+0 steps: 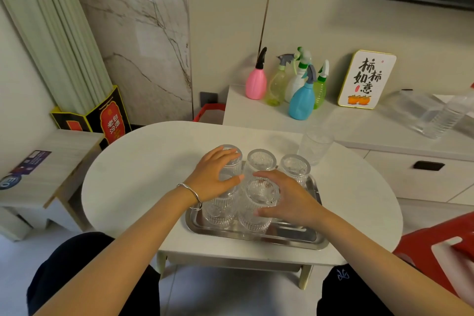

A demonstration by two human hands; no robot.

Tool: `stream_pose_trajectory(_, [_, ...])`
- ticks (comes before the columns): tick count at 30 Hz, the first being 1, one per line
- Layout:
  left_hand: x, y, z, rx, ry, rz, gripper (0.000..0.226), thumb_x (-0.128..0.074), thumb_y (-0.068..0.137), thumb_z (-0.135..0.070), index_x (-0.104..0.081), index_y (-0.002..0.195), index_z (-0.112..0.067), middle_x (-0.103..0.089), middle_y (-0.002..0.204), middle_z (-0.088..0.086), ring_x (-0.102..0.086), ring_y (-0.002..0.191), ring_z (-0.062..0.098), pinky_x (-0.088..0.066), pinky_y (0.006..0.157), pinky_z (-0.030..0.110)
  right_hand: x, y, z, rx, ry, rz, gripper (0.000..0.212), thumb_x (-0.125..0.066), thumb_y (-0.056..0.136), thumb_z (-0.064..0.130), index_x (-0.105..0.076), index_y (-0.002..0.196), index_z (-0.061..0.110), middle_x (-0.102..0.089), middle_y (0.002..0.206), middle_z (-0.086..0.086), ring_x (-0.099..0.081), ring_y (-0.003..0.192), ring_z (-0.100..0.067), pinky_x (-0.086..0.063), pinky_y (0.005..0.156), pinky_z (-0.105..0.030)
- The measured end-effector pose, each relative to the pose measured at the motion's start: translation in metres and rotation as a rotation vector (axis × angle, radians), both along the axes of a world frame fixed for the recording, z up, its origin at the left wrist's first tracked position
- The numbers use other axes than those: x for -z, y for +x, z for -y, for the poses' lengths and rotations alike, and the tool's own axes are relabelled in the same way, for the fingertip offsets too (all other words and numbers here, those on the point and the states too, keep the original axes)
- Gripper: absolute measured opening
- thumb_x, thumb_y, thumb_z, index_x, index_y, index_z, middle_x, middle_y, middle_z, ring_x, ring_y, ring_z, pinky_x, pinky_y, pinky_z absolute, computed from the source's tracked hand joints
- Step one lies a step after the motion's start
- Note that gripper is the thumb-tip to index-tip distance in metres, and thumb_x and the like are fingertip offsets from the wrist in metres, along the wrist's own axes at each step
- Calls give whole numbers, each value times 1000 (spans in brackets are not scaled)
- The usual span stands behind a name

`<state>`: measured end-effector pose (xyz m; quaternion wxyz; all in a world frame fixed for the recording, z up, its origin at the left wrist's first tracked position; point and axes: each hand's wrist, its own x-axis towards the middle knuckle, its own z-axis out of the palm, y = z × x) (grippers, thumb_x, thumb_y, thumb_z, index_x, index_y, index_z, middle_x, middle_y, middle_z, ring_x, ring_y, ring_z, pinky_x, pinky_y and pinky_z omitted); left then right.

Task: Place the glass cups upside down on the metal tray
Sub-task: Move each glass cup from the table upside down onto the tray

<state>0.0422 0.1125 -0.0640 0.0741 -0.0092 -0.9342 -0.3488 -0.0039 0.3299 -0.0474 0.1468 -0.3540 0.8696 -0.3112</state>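
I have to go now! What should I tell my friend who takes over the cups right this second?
Left hand: open, resting over the ribbed glass cups at the tray's left side.
Right hand: open, fingers around the near middle cup.
Five ribbed cups stand upside down on the shiny metal tray, on the white oval table.
Left to do: one plain clear glass stands off the tray, upright, behind its right end. Flip it and put it in the tray's empty near-right spot.

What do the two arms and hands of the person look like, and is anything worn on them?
Both forearms are bare, with no sleeves in view. The left hand has a thin silver bangle at its wrist. The right hand shows no ring, watch or glove.
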Motion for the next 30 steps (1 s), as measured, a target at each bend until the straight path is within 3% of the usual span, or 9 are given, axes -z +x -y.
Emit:
stream_pose_trajectory(6, [-12,-7,-1,-31,56,-69,38,-57,88,-35,-52,124,-26,-49,135,-5,-35,129,15,-25,107,28,-2,1,-5,-24,-21,30,75,-80,69,42,-40,133,41,-42,140,17,-42,122,-2,-31,100,-17])
stream_pose_trajectory(9, [-21,-16,-1,-16,53,-36,36,-55,89,-34,-53,124,-26,-50,134,-5,-34,129,14,-25,106,29,-15,-3,-13,-32,-98,85,62,-79,69,44,-46,121,50,-46,126,29,-46,111,10,-38,88,-9])
stream_pose_trajectory(11, [-29,-26,-3,4,80,-37,35,-54,89,-35,-54,123,-26,-51,132,-7,-36,127,11,-26,103,24,-28,-11,-21,4,-193,108,51,-79,69,42,-55,114,46,-53,117,27,-52,105,8,-46,84,-11])
stream_pose_trajectory(16, [-47,-65,-27,54,116,-12,36,-54,88,-41,-54,122,-28,-51,131,-9,-38,127,11,-30,107,29,-47,-57,-50,183,-487,160,30,-77,76,23,-67,105,25,-68,109,12,-65,94,-2,-54,77,-16])
stream_pose_trajectory(20, [-54,-106,-64,124,131,66,44,-58,86,-38,-49,127,-23,-48,136,-2,-41,127,16,-32,104,27,-31,-102,-71,501,-605,146,28,-72,80,27,-64,107,26,-64,107,16,-64,84,6,-48,65,-7])
stream_pose_trajectory(22, [-56,-129,-84,137,98,125,55,-59,84,-41,-42,133,-22,-43,140,0,-41,127,18,-32,100,25,-17,-124,-83,627,-627,188,34,-67,85,32,-58,117,28,-58,117,13,-61,94,-2,-46,78,-14])
stream_pose_trajectory(25, [-56,-165,-107,158,-199,189,77,-58,81,-51,-23,143,-22,-27,152,1,-37,132,23,-36,105,36,7,-144,-96,681,-681,357,39,-53,94,32,-51,131,22,-52,134,2,-52,120,-21,-43,100,-38])
stream_pose_trajectory(30, [-46,-207,-143,158,-250,269,93,-59,75,-62,-15,145,-21,-18,156,1,-35,135,26,-35,106,40,29,-147,-100,590,-703,565,35,-33,101,38,-45,133,30,-48,139,4,-49,124,-23,-38,104,-41])
